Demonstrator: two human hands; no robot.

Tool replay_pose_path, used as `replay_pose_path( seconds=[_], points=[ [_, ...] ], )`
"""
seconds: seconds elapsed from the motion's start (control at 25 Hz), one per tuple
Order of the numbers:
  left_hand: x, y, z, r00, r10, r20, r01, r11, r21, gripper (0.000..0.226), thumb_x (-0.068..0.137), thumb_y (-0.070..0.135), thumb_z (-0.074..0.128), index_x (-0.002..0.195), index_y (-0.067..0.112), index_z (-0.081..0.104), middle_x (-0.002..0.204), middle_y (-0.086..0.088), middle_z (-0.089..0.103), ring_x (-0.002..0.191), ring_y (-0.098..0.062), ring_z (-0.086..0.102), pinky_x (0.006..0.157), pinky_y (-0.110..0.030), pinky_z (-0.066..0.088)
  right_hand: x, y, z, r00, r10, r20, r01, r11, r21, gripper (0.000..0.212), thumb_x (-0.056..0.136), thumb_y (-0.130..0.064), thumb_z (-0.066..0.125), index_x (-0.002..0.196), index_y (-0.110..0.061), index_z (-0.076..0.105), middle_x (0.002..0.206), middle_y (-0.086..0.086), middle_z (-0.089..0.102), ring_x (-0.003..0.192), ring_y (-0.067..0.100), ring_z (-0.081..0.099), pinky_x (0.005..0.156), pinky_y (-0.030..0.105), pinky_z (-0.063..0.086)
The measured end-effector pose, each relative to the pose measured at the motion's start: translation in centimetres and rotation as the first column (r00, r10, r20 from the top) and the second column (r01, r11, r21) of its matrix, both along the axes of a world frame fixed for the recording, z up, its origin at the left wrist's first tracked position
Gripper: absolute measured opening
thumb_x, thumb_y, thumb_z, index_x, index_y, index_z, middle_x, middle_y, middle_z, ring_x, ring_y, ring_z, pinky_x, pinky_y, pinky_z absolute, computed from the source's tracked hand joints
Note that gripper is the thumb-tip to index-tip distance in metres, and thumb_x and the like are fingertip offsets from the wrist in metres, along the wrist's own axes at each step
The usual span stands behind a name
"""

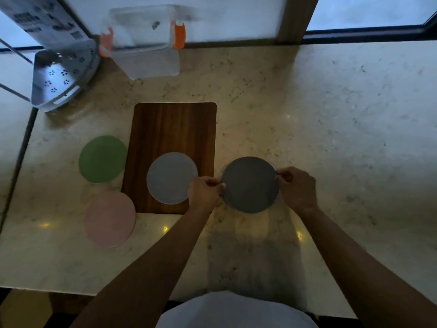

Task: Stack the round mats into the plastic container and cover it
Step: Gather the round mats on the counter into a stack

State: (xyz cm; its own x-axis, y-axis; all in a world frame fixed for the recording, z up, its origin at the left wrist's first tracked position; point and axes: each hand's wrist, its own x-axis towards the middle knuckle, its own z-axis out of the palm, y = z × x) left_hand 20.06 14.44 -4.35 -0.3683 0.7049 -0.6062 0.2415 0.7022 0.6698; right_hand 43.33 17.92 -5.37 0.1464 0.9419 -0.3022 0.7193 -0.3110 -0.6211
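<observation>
A dark grey round mat (250,185) is held by its edges just right of the wooden board. My left hand (205,192) pinches its left rim and my right hand (297,188) pinches its right rim. A light grey round mat (170,176) lies on the board, partly under my left hand. A green round mat (102,159) and a pink round mat (110,219) lie on the counter to the left. The clear plastic container (145,60) with orange clips stands at the back, its lid (144,22) propped up behind it.
A dark wooden board (173,125) lies in the middle of the marble counter (331,138). A perforated metal rack (61,76) stands at the back left corner. A window frame runs along the back. The counter's front edge is near my body.
</observation>
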Motion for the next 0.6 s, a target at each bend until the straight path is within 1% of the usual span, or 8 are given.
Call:
replay_pose_path(
  seconds=[0.12, 0.16, 0.2, 0.28, 0.36, 0.44, 0.52, 0.6],
  points=[
    [0.6, 0.3, -1.1, 1.0, 0.001, 0.013, -0.001, 1.0, -0.012, 0.014, 0.078, 0.016, 0.079, 0.091, 0.013, 0.075, 0.089, -0.005, 0.075, 0.081, -0.021, 0.072, 0.078, -0.046, 0.061, 0.3, 0.4, -0.6, 1.0, -0.004, 0.016, 0.004, 1.0, 0.007, 0.017, 0.087, -0.026, 0.061, 0.094, -0.02, 0.075, 0.092, 0.001, 0.077, 0.079, 0.016, 0.068, 0.079, 0.028, 0.052],
    [0.9, 0.2, -1.1, 1.0, 0.006, 0.011, -0.006, 1.0, -0.016, 0.013, 0.079, 0.017, 0.078, 0.091, 0.016, 0.075, 0.089, -0.003, 0.075, 0.081, -0.019, 0.072, 0.078, -0.045, 0.061, 0.3, 0.3, -0.8, 1.0, -0.01, 0.012, 0.01, 1.0, 0.006, 0.017, 0.087, -0.027, 0.061, 0.093, -0.02, 0.075, 0.091, 0.001, 0.076, 0.078, 0.015, 0.067, 0.078, 0.028, 0.052],
    [1.1, 0.3, -1.0, 1.0, 0.01, 0.001, -0.01, 1.0, -0.018, 0.013, 0.079, 0.017, 0.078, 0.091, 0.017, 0.075, 0.088, 0.0, 0.075, 0.081, -0.016, 0.071, 0.078, -0.044, 0.061, 0.4, 0.3, -1.1, 1.0, -0.024, 0.008, 0.024, 1.0, 0.0, 0.017, 0.088, -0.029, 0.061, 0.093, -0.021, 0.074, 0.091, 0.0, 0.076, 0.075, 0.012, 0.065, 0.074, 0.024, 0.05],
    [1.6, 0.4, -1.1, 0.999, 0.014, -0.047, -0.014, 1.0, -0.006, 0.013, 0.08, 0.018, 0.077, 0.093, 0.018, 0.076, 0.089, 0.002, 0.074, 0.083, -0.014, 0.069, 0.081, -0.042, 0.06, 0.3, 0.3, -1.6, 0.998, -0.062, 0.0, 0.062, 0.998, -0.011, 0.018, 0.088, -0.032, 0.061, 0.095, -0.022, 0.073, 0.091, -0.003, 0.075, 0.072, 0.005, 0.059, 0.067, 0.012, 0.039],
    [2.0, 0.3, -1.2, 0.993, 0.007, -0.114, -0.006, 1.0, 0.009, 0.015, 0.081, 0.019, 0.076, 0.096, 0.017, 0.076, 0.092, 0.001, 0.074, 0.085, -0.012, 0.066, 0.084, -0.04, 0.058, 0.2, 0.2, -2.1, 0.997, -0.076, 0.009, 0.076, 0.997, -0.01, 0.018, 0.088, -0.031, 0.06, 0.096, -0.023, 0.074, 0.092, -0.004, 0.075, 0.072, 0.001, 0.057, 0.063, 0.007, 0.033],
    [2.5, 0.2, -1.2, 0.983, 0.002, -0.182, 0.004, 1.0, 0.03, 0.018, 0.083, 0.019, 0.074, 0.1, 0.015, 0.075, 0.097, -0.001, 0.075, 0.084, -0.01, 0.064, 0.084, -0.035, 0.056, 0.1, 0.2, -2.2, 0.997, -0.044, 0.059, 0.044, 0.999, -0.002, 0.018, 0.089, -0.03, 0.061, 0.098, -0.024, 0.075, 0.093, -0.004, 0.075, 0.074, 0.003, 0.059, 0.065, 0.008, 0.034],
    [3.1, 0.1, -1.2, 0.969, 0.015, -0.245, 0.0, 0.998, 0.062, 0.019, 0.084, 0.017, 0.072, 0.103, 0.013, 0.074, 0.1, -0.003, 0.075, 0.082, -0.008, 0.06, 0.08, -0.027, 0.051, 0.1, 0.2, -2.1, 0.993, -0.021, 0.113, 0.018, 0.999, 0.029, 0.017, 0.088, -0.028, 0.063, 0.098, -0.024, 0.076, 0.093, -0.003, 0.076, 0.078, 0.009, 0.064, 0.072, 0.014, 0.037],
    [3.7, -0.1, -1.2, 0.952, 0.008, -0.304, 0.015, 0.997, 0.073, 0.019, 0.086, 0.017, 0.07, 0.104, 0.012, 0.074, 0.099, -0.004, 0.076, 0.082, -0.01, 0.062, 0.076, -0.024, 0.044, 0.1, 0.2, -1.9, 0.989, -0.034, 0.141, 0.025, 0.997, 0.072, 0.015, 0.087, -0.026, 0.066, 0.096, -0.023, 0.077, 0.09, -0.003, 0.077, 0.073, 0.007, 0.062, 0.073, 0.015, 0.036]
  ],
)
